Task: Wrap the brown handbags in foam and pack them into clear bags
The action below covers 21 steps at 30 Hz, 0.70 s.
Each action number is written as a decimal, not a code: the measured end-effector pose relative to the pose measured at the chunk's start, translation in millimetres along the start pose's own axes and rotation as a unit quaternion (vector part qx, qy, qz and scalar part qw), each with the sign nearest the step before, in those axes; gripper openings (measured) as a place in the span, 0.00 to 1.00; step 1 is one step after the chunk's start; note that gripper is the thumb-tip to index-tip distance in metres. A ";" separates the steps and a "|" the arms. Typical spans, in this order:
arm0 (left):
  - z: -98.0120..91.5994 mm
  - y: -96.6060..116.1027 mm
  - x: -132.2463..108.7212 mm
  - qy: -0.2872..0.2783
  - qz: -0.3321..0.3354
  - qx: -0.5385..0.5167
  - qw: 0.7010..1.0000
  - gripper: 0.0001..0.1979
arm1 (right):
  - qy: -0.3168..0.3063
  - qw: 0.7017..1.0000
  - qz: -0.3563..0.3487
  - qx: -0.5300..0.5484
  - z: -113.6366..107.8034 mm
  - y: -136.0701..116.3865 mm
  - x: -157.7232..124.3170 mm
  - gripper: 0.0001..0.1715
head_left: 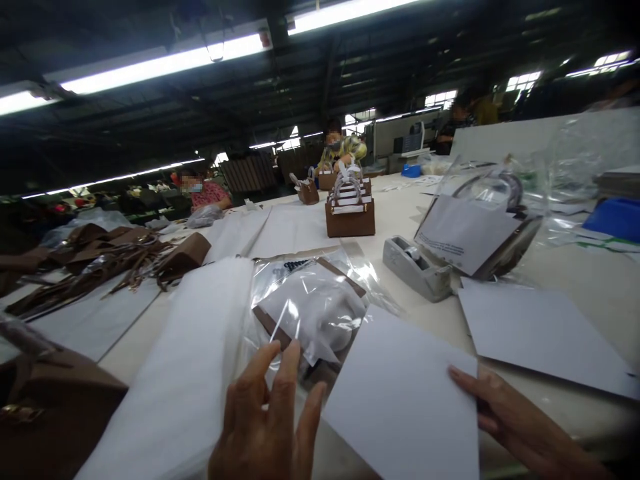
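Note:
My right hand (510,407) grips the right edge of a white sheet of card (405,393), thumb on top. The card is tilted, and its far-left corner reaches over the opening side of a clear plastic bag (377,280). Inside that bag lies a brown handbag (270,325), partly covered with white tissue paper (310,300). My left hand (267,420) has its fingers spread at the near edge of the plastic bag; whether the fingertips press on it I cannot tell. Nothing is held in the left hand.
A grey tape dispenser (420,270) stands beyond the card. Right of it are a bagged handbag (475,227) and a stack of white cards (545,333). White tissue sheets (185,360) and brown bags (60,400) lie left. Co-workers (207,193) sit across the table.

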<state>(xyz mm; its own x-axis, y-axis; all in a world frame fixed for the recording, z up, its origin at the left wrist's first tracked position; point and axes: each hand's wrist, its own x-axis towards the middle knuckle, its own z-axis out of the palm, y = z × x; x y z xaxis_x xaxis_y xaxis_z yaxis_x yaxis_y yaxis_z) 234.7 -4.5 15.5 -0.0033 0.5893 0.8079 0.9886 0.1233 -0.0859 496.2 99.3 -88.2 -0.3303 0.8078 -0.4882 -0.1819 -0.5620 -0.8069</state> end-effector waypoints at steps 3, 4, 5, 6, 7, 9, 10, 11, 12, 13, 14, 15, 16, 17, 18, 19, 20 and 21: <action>-2.7 -10.0 2.9 -0.040 0.069 0.025 0.996 0.27 | -0.031 0.998 -0.009 0.053 15.9 -17.1 16.0 0.18; 0.5 -10.8 3.5 -0.057 0.081 0.021 0.995 0.31 | -0.032 0.997 -0.012 0.062 19.0 -20.0 19.2 0.18; 5.3 -10.1 3.7 -0.074 0.081 0.012 0.994 0.33 | -0.027 0.997 -0.014 0.069 20.1 -21.9 21.4 0.18; 11.3 -8.0 3.4 -0.084 0.074 0.002 0.994 0.36 | -0.018 0.997 -0.014 0.075 18.8 -23.4 22.8 0.18; 17.8 -5.0 2.5 -0.087 0.061 -0.008 0.994 0.38 | -0.006 0.997 -0.012 0.080 15.1 -24.6 23.7 0.18; 30.4 1.4 -0.5 -0.087 0.036 -0.024 0.995 0.39 | 0.029 0.995 -0.010 0.099 2.0 -27.3 24.5 0.18; 35.7 3.6 -2.2 -0.087 0.027 -0.028 0.995 0.37 | 0.043 0.993 -0.011 0.113 -5.3 -28.8 24.8 0.18; 40.0 4.7 -3.9 -0.086 0.020 -0.031 0.996 0.32 | 0.054 0.990 -0.015 0.127 -11.5 -30.4 25.0 0.17; 43.1 4.5 -5.1 -0.081 0.017 -0.036 0.996 0.25 | 0.065 0.988 -0.022 0.139 -15.4 -31.8 25.3 0.16; 45.0 3.1 -5.8 -0.071 0.018 -0.046 0.996 0.17 | 0.074 0.986 -0.029 0.146 -15.9 -32.9 25.8 0.16; 45.8 0.8 -5.7 -0.057 0.023 -0.057 0.996 0.11 | 0.077 0.986 -0.034 0.147 -12.4 -33.3 26.7 0.16; 45.4 -1.8 -4.9 -0.040 0.029 -0.070 0.996 0.07 | 0.074 0.986 -0.037 0.144 -4.6 -33.1 28.0 0.16; 44.0 -4.0 -3.3 -0.025 0.036 -0.084 0.996 0.05 | 0.065 0.987 -0.040 0.139 7.1 -32.3 30.0 0.16; 41.9 -5.4 -1.3 -0.013 0.042 -0.097 0.994 0.04 | 0.047 0.989 -0.043 0.135 22.1 -31.0 32.7 0.16; 39.1 -5.6 1.1 -0.006 0.047 -0.107 0.993 0.05 | 0.024 0.990 -0.049 0.132 39.4 -29.7 36.5 0.16; 36.2 -4.5 3.3 0.001 0.048 -0.115 0.992 0.05 | 0.003 0.990 -0.058 0.131 58.0 -28.6 41.4 0.16; 33.4 -2.3 5.1 0.004 0.048 -0.123 0.991 0.05 | -0.008 0.989 -0.077 0.129 76.6 -28.1 47.7 0.16; 31.1 0.7 6.3 0.004 0.046 -0.129 0.991 0.05 | -0.016 0.987 -0.104 0.118 94.2 -28.3 55.3 0.17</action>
<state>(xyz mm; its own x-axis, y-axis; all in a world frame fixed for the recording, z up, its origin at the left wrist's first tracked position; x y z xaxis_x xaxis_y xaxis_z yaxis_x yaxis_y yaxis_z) 230.8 24.1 2.4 0.0885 0.5821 0.8083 0.9901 -0.1399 -0.0077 395.8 143.1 -61.1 -0.2910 0.9064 -0.3063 -0.4587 -0.4131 -0.7867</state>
